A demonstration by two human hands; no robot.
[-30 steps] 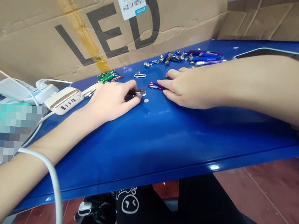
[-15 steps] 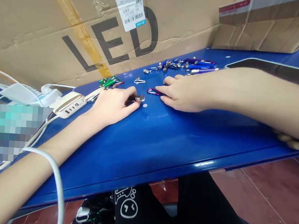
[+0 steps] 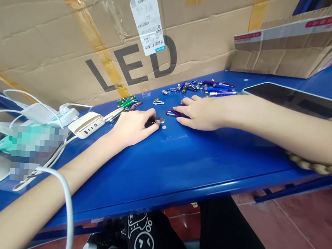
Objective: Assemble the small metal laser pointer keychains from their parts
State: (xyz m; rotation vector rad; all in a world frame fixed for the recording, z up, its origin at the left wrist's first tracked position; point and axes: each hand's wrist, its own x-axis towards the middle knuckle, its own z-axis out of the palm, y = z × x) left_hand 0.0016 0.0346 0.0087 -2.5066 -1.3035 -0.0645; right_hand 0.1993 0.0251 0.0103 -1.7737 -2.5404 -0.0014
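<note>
My left hand (image 3: 136,126) rests on the blue table, its thumb and index finger closed around a small black flashlight (image 3: 157,120) with a round silver end; the rest of it is hidden by the fingers. My right hand (image 3: 198,113) lies palm down with fingers stretched out. Its fingertips touch the right end of a purple carabiner (image 3: 171,112) lying flat. A silver carabiner (image 3: 158,102) lies a little behind, between both hands. Beyond the left hand is a pile of green and red metal pieces (image 3: 129,101). Blue and purple ones (image 3: 218,86) lie behind the right hand.
A large cardboard box (image 3: 82,58) marked LED stands along the back. White cables and a cream power bank (image 3: 86,124) lie at left. At right are a dark-screened tablet or phone (image 3: 295,97) and a smaller carton (image 3: 275,58). The table edge (image 3: 195,191) runs in front.
The camera view has tilted up, so everything sits lower in the picture. Both hands keep nearly the same places on the table, with the flashlight still in the left.
</note>
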